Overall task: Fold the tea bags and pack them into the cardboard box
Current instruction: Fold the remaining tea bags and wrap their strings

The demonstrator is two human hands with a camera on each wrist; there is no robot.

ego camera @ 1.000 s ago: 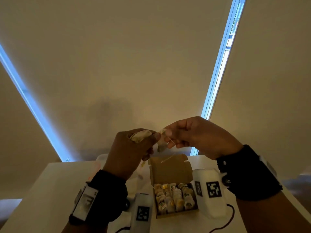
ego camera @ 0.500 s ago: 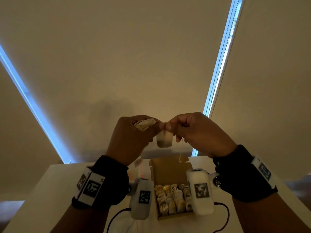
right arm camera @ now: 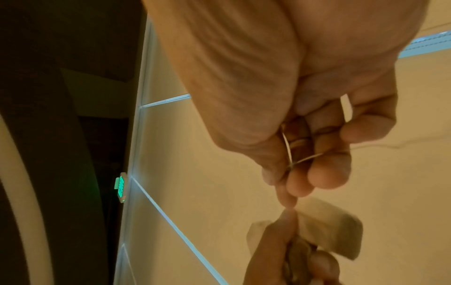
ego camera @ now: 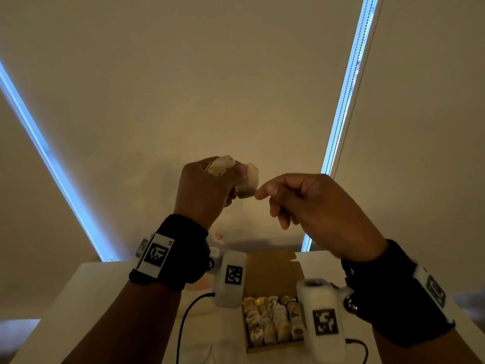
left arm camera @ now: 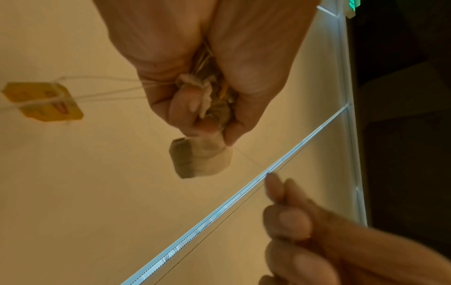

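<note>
Pinching string (right arm camera: 290,152) in right-hand (ego camera: 317,206) grip, wrist-view only; left hand (ego camera: 207,190) clutching tea bags (left arm camera: 200,156).

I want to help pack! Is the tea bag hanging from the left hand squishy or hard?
Probably squishy: the tea bag looks soft-edged and bulging below the left hand. Likely very light, dangling from a fingertip pinch. Its thin string may tangle.

Indoor room, of a kind that could not be fixed more closely. Pale roller blinds (ego camera: 236,88) covered tall windows, with daylight showing as thin blue strips (ego camera: 346,82) at their edges beside a bead chain. A plain white table (ego camera: 86,298) stood before them. A green illuminated sign (right arm camera: 121,186) on the dark wall beside the windows suggested a non-domestic building, such as an office.
</note>
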